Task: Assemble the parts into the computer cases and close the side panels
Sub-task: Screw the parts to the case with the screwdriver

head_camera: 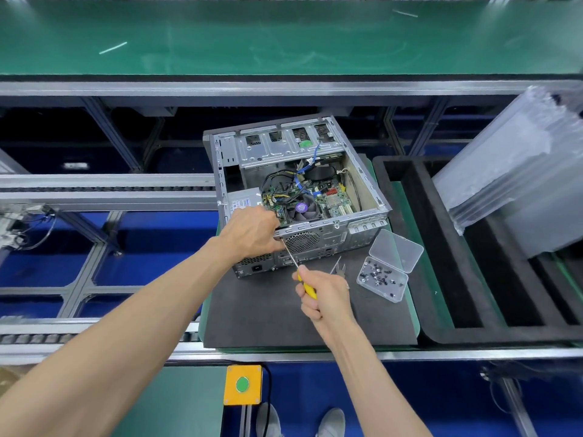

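- The computer case (296,197) is laid on its side on the dark mat (268,310) of the bench, open side up, rear panel toward the person.
- A yellow-handled screwdriver (299,272) is clasped in the right hand (321,294), its shaft angled up-left to the rear panel.
- The case's rear edge is held by the left hand (252,231), fingers curled.
- The case is judged heavy, stiff and sharp-edged; it is best gripped by the frame.
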